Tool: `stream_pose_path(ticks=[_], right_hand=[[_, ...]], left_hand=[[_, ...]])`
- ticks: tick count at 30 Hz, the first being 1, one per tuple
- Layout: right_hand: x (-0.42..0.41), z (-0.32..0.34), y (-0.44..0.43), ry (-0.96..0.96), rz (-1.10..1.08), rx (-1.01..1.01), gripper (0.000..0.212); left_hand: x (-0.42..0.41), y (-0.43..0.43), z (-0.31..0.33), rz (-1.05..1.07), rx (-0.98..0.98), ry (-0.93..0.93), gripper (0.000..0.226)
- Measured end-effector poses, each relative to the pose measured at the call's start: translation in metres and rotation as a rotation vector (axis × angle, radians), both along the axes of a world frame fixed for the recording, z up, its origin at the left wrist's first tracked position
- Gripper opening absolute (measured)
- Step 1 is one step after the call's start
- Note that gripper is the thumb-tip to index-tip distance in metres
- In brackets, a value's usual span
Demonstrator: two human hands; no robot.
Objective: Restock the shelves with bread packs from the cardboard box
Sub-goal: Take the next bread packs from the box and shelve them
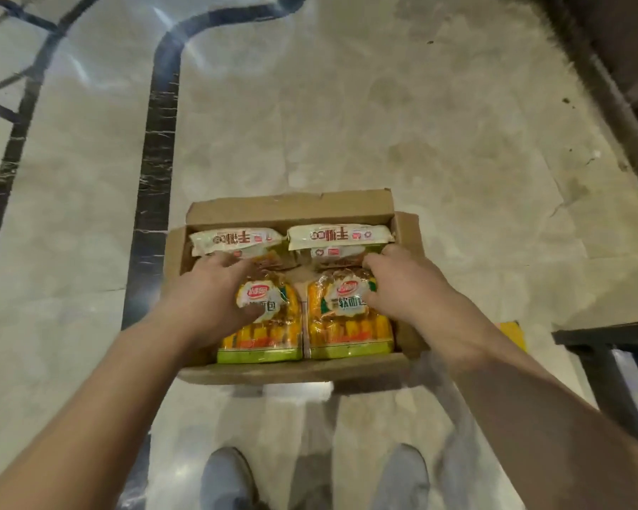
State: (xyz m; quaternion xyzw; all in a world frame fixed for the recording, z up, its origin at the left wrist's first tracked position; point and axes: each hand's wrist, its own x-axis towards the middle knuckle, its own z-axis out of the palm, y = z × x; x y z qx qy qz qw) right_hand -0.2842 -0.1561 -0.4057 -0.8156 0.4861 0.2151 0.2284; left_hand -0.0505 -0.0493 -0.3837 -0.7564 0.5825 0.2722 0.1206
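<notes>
An open cardboard box sits on the floor below me. Inside lie two yellow-green bread packs side by side at the near end, the left pack and the right pack. Two cream-coloured packs, one on the left and one on the right, lie at the far end. My left hand grips the top of the left yellow pack, thumb on its label. My right hand grips the top of the right yellow pack. Both packs still rest in the box.
The box stands on a glossy marble floor with a dark inlaid stripe on the left. A dark shelf base runs along the right edge, and a dark frame juts out at lower right. My shoes are just behind the box.
</notes>
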Motion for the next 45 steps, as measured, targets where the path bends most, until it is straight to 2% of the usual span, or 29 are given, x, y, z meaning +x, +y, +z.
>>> stream_pose_path(ticks=[6,11,22,26,31,35,38,43,45], right_hand=[[0.036,-0.109,-0.013,0.11,-0.053,0.044,0.043],[0.048,-0.161,-0.011,0.24,-0.048,0.046,0.052],[0.045,-0.173,0.001,0.234,-0.04,0.002,0.06],[0.047,-0.185,-0.001,0.259,-0.029,-0.018,0.061],[0.044,-0.198,0.003,0.236,-0.043,-0.026,0.063],[0.036,-0.211,0.007,0.226,-0.095,-0.014,0.059],[0.031,-0.215,0.006,0.216,-0.169,0.024,0.064],[0.024,-0.216,0.005,0.177,-0.333,0.067,0.078],[0.021,-0.218,0.008,0.191,-0.354,0.038,0.085]], left_hand=[[0.025,-0.006,-0.117,0.039,0.079,-0.021,0.068],[0.03,-0.011,-0.178,-0.05,0.109,-0.161,0.068],[0.036,0.01,-0.201,0.037,0.034,-0.098,0.06],[0.039,0.009,-0.216,0.011,0.086,-0.134,0.061],[0.051,0.015,-0.235,0.236,0.152,-0.021,0.068],[0.063,0.026,-0.258,0.604,0.216,0.192,0.098],[0.071,0.033,-0.27,0.848,0.268,0.4,0.109],[0.075,0.036,-0.271,0.947,0.252,0.527,0.109],[0.079,0.038,-0.274,0.95,0.255,0.56,0.121]])
